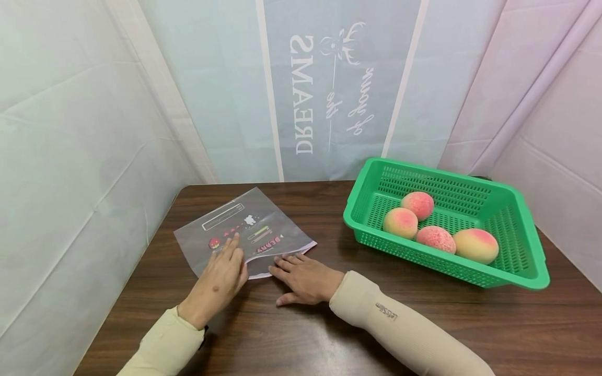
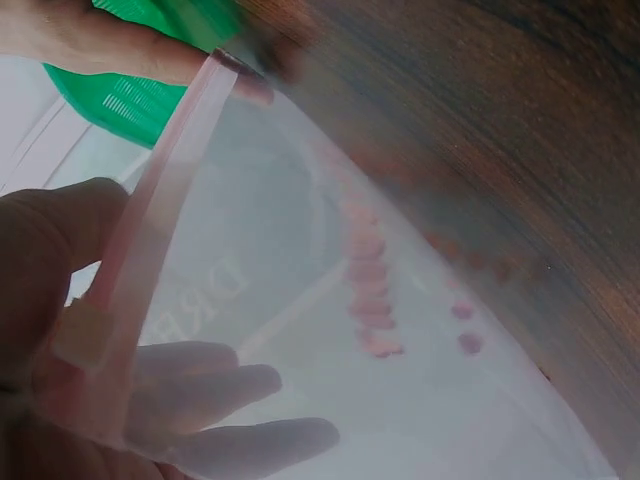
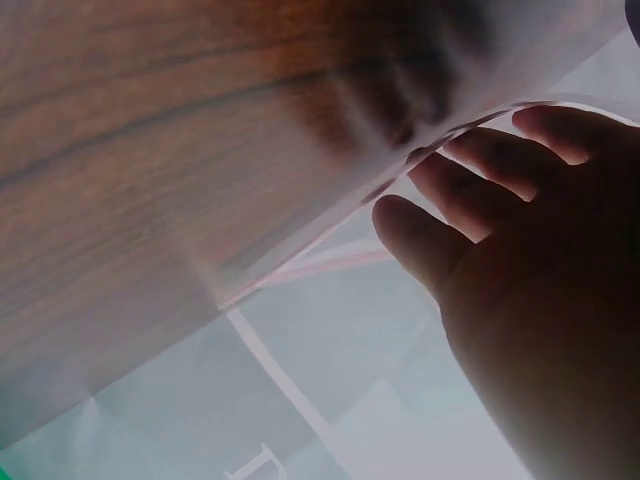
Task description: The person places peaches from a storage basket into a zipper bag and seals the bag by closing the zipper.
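At eleven o'clock from the person, a clear printed zip bag (image 1: 279, 214) lies on the dark table (image 1: 329, 339). The left hand's (image 1: 218, 277) fingers stretch across it; whether the thumb pinches the edge, I can't tell. The right hand (image 1: 305, 279), fingers spread, rests on the mouth, seemingly steadying the floppy film. Between one and two o'clock, a green basket (image 1: 432, 183) keeps four peaches (image 1: 435, 239) together.

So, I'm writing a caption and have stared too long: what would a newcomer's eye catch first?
Probably the bright green basket on the table's right, holding four pink-and-yellow, peach-like fruits. Next, perhaps, the see-through printed bag lying left of it, with the left hand and right hand at its near edge. Behind, large inverted white lettering stands out on the pale cloth.
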`<move>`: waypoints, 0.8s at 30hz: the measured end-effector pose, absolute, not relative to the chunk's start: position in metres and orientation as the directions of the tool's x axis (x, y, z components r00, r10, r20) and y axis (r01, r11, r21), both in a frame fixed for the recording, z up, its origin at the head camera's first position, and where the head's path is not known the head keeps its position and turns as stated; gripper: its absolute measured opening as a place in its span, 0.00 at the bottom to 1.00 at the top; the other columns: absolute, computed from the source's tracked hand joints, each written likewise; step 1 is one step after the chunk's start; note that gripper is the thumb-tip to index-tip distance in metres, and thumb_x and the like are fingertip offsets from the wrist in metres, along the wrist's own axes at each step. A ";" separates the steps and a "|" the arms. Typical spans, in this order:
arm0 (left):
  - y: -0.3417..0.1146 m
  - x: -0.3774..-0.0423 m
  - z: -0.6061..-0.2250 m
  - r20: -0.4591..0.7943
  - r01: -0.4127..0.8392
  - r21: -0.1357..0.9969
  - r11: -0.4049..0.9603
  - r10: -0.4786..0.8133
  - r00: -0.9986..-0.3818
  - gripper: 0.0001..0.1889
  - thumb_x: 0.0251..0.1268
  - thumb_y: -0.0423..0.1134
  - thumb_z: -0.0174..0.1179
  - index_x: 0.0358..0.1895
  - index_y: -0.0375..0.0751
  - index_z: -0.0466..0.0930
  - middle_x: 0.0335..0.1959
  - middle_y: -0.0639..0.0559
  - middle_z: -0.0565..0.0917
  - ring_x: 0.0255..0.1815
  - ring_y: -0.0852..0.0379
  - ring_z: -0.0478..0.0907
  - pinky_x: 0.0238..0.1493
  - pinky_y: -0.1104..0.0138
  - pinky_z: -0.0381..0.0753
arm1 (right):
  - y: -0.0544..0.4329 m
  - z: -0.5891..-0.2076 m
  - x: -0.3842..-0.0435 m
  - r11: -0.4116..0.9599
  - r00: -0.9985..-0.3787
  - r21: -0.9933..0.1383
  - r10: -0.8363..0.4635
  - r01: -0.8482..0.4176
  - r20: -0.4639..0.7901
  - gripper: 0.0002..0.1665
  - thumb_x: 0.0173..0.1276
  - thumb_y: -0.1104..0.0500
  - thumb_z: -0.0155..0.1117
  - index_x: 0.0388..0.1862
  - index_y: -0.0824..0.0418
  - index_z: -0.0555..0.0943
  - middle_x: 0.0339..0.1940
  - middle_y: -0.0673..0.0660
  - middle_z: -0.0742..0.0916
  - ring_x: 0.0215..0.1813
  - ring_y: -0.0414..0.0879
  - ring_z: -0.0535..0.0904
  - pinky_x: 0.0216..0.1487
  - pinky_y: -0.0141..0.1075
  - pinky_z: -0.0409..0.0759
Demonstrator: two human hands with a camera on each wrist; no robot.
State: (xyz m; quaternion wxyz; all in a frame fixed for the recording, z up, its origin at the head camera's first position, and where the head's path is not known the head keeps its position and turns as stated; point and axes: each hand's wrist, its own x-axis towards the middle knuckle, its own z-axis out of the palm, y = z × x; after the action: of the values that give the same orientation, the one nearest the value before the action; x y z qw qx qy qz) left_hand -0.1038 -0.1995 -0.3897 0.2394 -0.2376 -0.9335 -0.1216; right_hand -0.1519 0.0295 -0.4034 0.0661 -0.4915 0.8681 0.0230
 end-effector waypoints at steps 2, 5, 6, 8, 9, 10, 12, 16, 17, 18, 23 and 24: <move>-0.199 -0.105 -0.390 0.524 0.512 0.117 0.851 0.385 -0.760 0.09 0.61 0.27 0.60 0.32 0.34 0.66 0.60 0.22 0.75 0.57 0.27 0.77 0.46 0.31 0.75 | 0.028 -0.404 -0.153 0.516 -0.509 -0.022 -0.850 -0.856 -0.140 0.43 0.74 0.33 0.50 0.77 0.56 0.64 0.77 0.60 0.67 0.78 0.53 0.60 0.75 0.46 0.58; -0.199 -0.105 -0.389 0.528 0.513 0.125 0.850 0.381 -0.759 0.10 0.61 0.27 0.60 0.31 0.35 0.65 0.60 0.22 0.74 0.57 0.27 0.77 0.46 0.31 0.75 | 0.026 -0.405 -0.154 0.517 -0.509 -0.023 -0.849 -0.856 -0.143 0.42 0.74 0.32 0.50 0.77 0.55 0.64 0.77 0.60 0.67 0.78 0.52 0.60 0.75 0.48 0.59; -0.198 -0.105 -0.389 0.526 0.511 0.127 0.850 0.379 -0.761 0.10 0.61 0.27 0.60 0.31 0.35 0.65 0.61 0.22 0.74 0.58 0.26 0.76 0.46 0.31 0.74 | 0.026 -0.405 -0.155 0.519 -0.511 -0.022 -0.847 -0.854 -0.147 0.42 0.74 0.32 0.50 0.77 0.55 0.64 0.78 0.60 0.66 0.78 0.52 0.59 0.74 0.48 0.60; -0.198 -0.105 -0.389 0.518 0.507 0.140 0.851 0.373 -0.770 0.11 0.61 0.27 0.60 0.31 0.36 0.65 0.62 0.22 0.73 0.59 0.27 0.76 0.48 0.31 0.74 | 0.025 -0.406 -0.155 0.526 -0.516 -0.025 -0.843 -0.850 -0.152 0.42 0.74 0.32 0.50 0.77 0.54 0.64 0.78 0.60 0.66 0.78 0.52 0.59 0.74 0.48 0.60; -0.198 -0.105 -0.389 0.514 0.504 0.147 0.851 0.369 -0.774 0.11 0.62 0.27 0.59 0.30 0.36 0.65 0.62 0.22 0.73 0.59 0.27 0.75 0.49 0.31 0.73 | 0.024 -0.406 -0.156 0.528 -0.519 -0.028 -0.841 -0.849 -0.155 0.42 0.74 0.32 0.50 0.78 0.54 0.64 0.78 0.60 0.65 0.78 0.52 0.59 0.74 0.49 0.60; -0.197 -0.105 -0.388 0.510 0.500 0.155 0.852 0.364 -0.779 0.11 0.62 0.27 0.59 0.30 0.37 0.64 0.63 0.22 0.73 0.60 0.27 0.75 0.50 0.31 0.73 | 0.024 -0.407 -0.157 0.532 -0.522 -0.027 -0.838 -0.846 -0.160 0.42 0.74 0.32 0.49 0.78 0.54 0.64 0.78 0.60 0.65 0.79 0.52 0.58 0.74 0.49 0.60; -0.197 -0.104 -0.388 0.510 0.498 0.167 0.851 0.358 -0.782 0.11 0.62 0.27 0.59 0.30 0.37 0.64 0.63 0.22 0.72 0.61 0.27 0.74 0.51 0.31 0.72 | 0.023 -0.408 -0.157 0.538 -0.526 -0.034 -0.834 -0.842 -0.168 0.42 0.74 0.31 0.49 0.78 0.53 0.63 0.79 0.60 0.64 0.79 0.52 0.58 0.74 0.49 0.61; -0.196 -0.105 -0.388 0.539 0.508 0.172 0.844 0.351 -0.766 0.11 0.62 0.26 0.59 0.30 0.38 0.64 0.64 0.22 0.72 0.62 0.28 0.74 0.51 0.32 0.73 | 0.022 -0.409 -0.159 0.551 -0.537 -0.035 -0.823 -0.834 -0.184 0.42 0.73 0.31 0.49 0.78 0.52 0.63 0.79 0.59 0.64 0.79 0.52 0.57 0.73 0.50 0.62; -0.196 -0.106 -0.389 0.548 0.511 0.171 0.843 0.350 -0.760 0.11 0.61 0.26 0.59 0.30 0.37 0.64 0.63 0.22 0.72 0.62 0.28 0.74 0.50 0.32 0.73 | 0.021 -0.409 -0.159 0.554 -0.539 -0.033 -0.821 -0.832 -0.187 0.42 0.73 0.31 0.49 0.78 0.51 0.63 0.79 0.58 0.63 0.79 0.52 0.57 0.73 0.51 0.62; -0.195 -0.106 -0.389 0.556 0.512 0.170 0.842 0.348 -0.755 0.11 0.61 0.26 0.59 0.30 0.38 0.64 0.63 0.23 0.72 0.62 0.29 0.74 0.50 0.32 0.73 | 0.021 -0.409 -0.160 0.557 -0.542 -0.030 -0.818 -0.830 -0.191 0.42 0.73 0.31 0.49 0.78 0.51 0.63 0.79 0.58 0.63 0.79 0.52 0.56 0.73 0.51 0.62; -0.195 -0.106 -0.389 0.564 0.504 0.191 0.842 0.326 -0.758 0.12 0.60 0.25 0.58 0.29 0.38 0.63 0.64 0.23 0.72 0.62 0.30 0.74 0.50 0.32 0.74 | 0.020 -0.409 -0.161 0.558 -0.545 -0.024 -0.818 -0.829 -0.185 0.42 0.73 0.31 0.49 0.78 0.50 0.63 0.79 0.58 0.63 0.79 0.52 0.56 0.72 0.52 0.63; -0.195 -0.106 -0.388 0.563 0.502 0.196 0.842 0.322 -0.761 0.12 0.60 0.25 0.58 0.29 0.39 0.63 0.64 0.23 0.72 0.62 0.30 0.74 0.50 0.32 0.73 | 0.020 -0.409 -0.161 0.558 -0.545 -0.023 -0.818 -0.830 -0.183 0.42 0.73 0.31 0.49 0.78 0.50 0.63 0.79 0.58 0.63 0.79 0.52 0.56 0.72 0.52 0.63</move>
State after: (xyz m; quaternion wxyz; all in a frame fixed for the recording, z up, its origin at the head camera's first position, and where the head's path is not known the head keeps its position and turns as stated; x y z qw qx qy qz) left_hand -0.1058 -0.1947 -0.3884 0.2639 -0.2232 -0.9228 -0.1702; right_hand -0.1614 0.0196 -0.4089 0.0866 -0.4690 0.8783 0.0334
